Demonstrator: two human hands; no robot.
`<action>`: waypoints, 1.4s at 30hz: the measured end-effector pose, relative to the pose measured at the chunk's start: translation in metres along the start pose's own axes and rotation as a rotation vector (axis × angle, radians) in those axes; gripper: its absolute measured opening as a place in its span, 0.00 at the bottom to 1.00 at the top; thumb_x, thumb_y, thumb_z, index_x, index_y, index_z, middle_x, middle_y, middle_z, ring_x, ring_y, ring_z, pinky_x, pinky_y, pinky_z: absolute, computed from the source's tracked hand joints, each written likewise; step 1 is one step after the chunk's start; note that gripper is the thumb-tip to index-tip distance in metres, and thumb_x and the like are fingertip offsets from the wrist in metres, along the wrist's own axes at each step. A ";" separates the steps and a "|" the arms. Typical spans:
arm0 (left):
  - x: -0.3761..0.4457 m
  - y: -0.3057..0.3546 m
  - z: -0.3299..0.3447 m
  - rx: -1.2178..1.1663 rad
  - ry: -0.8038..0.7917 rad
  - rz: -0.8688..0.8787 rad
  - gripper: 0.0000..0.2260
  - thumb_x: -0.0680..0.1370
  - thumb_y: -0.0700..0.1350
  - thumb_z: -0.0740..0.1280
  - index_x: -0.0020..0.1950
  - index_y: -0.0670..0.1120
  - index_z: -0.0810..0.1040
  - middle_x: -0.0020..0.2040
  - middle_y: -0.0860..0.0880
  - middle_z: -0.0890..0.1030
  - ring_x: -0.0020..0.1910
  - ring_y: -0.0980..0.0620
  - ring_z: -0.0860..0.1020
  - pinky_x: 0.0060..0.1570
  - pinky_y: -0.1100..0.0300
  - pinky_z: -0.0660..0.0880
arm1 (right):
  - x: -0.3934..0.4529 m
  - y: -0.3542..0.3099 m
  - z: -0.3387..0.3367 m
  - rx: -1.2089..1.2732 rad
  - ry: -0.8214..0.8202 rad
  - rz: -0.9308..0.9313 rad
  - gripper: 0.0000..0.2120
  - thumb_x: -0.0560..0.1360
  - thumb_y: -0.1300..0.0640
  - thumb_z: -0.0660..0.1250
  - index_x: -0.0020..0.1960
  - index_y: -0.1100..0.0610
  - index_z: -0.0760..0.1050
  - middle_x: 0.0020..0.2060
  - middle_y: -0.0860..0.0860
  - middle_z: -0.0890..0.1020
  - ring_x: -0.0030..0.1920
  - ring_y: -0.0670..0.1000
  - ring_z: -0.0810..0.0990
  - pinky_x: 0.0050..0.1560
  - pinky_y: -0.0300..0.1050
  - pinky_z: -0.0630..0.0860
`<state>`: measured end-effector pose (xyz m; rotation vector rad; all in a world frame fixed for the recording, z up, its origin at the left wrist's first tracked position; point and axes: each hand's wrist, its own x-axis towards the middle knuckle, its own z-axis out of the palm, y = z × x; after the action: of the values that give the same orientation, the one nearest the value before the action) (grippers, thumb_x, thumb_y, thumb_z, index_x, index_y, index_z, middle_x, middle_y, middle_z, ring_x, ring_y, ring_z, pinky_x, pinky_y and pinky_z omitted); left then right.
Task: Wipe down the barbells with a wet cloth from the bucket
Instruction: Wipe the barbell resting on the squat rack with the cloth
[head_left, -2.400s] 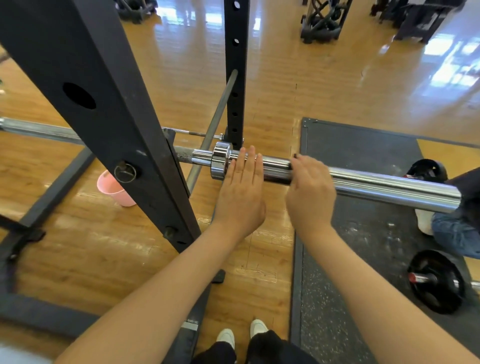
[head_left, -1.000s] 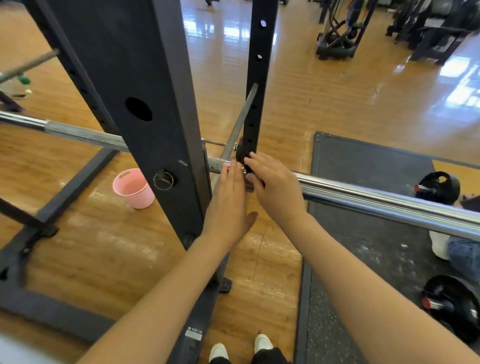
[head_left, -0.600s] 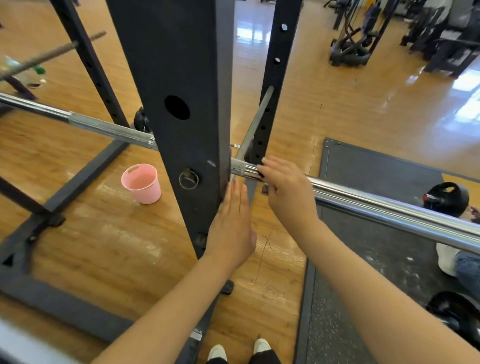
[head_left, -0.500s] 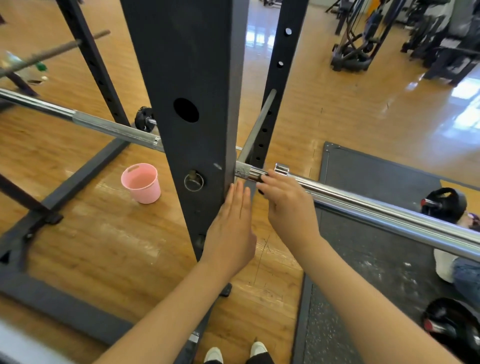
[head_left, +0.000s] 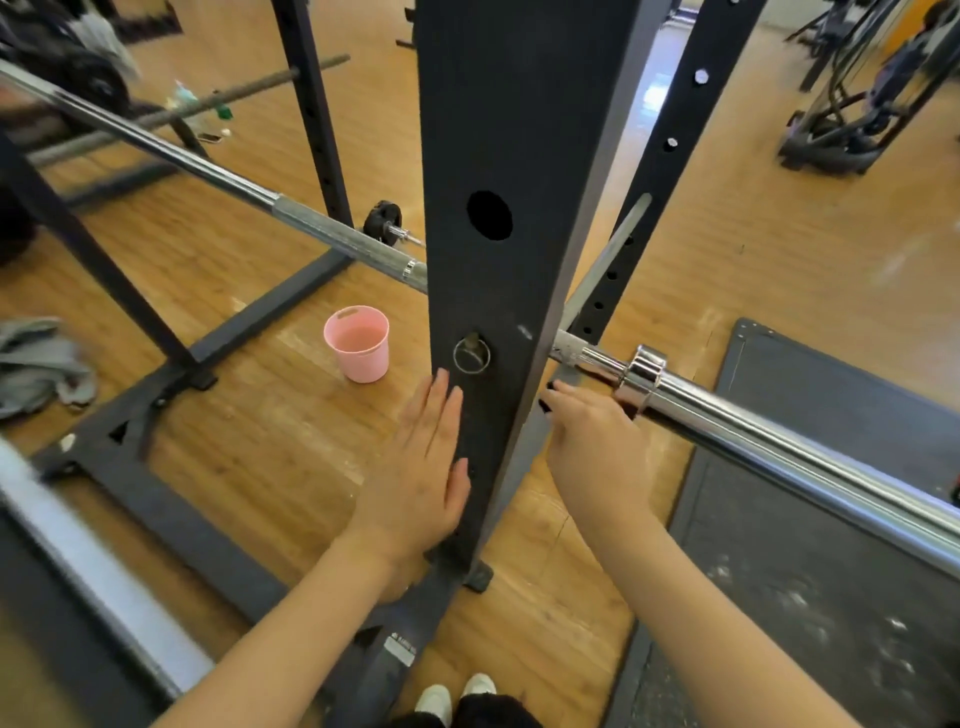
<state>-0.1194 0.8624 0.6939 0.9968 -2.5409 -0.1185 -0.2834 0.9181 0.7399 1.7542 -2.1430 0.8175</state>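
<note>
The person's left hand (head_left: 421, 467) is lying flat, fingers straight, against the black steel rack upright (head_left: 498, 260). The right hand (head_left: 592, 441), fingers curled, is holding a dark cloth (head_left: 546, 396) beneath the long chrome barbell (head_left: 779, 431); the pink plastic bucket (head_left: 357, 343) is standing on the wooden floor (head_left: 753, 234).

Barbell (head_left: 779, 431) middle behind upright (head_left: 498, 156); right fingertips unclear.

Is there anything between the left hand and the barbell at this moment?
Yes. The left hand lies flat on the near face of the black rack upright, and the barbell passes behind that upright. The right hand sits beside the bar's collar with nothing visible between them.
</note>
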 end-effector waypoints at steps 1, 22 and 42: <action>0.000 -0.007 -0.001 0.042 -0.051 -0.036 0.28 0.79 0.48 0.53 0.74 0.34 0.54 0.74 0.35 0.59 0.75 0.40 0.55 0.74 0.53 0.50 | -0.007 -0.003 0.002 0.024 0.012 -0.010 0.15 0.57 0.74 0.73 0.40 0.61 0.83 0.36 0.54 0.84 0.38 0.57 0.83 0.35 0.46 0.79; 0.006 -0.088 -0.009 0.079 -0.056 -0.183 0.31 0.79 0.48 0.54 0.72 0.41 0.36 0.75 0.43 0.40 0.74 0.47 0.40 0.74 0.53 0.44 | 0.007 -0.099 0.078 0.313 -0.014 -0.370 0.14 0.72 0.63 0.61 0.53 0.63 0.81 0.52 0.58 0.82 0.55 0.56 0.81 0.60 0.48 0.73; 0.125 -0.335 -0.049 -0.041 -0.128 0.223 0.25 0.76 0.46 0.53 0.70 0.35 0.68 0.69 0.38 0.70 0.69 0.41 0.68 0.68 0.43 0.62 | 0.213 -0.223 0.208 0.020 0.143 -0.019 0.12 0.66 0.68 0.70 0.50 0.64 0.82 0.49 0.59 0.83 0.51 0.58 0.82 0.57 0.50 0.75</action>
<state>0.0302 0.5339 0.7065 0.7046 -2.7340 -0.1745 -0.0898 0.6004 0.7414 1.6694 -2.0300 0.9328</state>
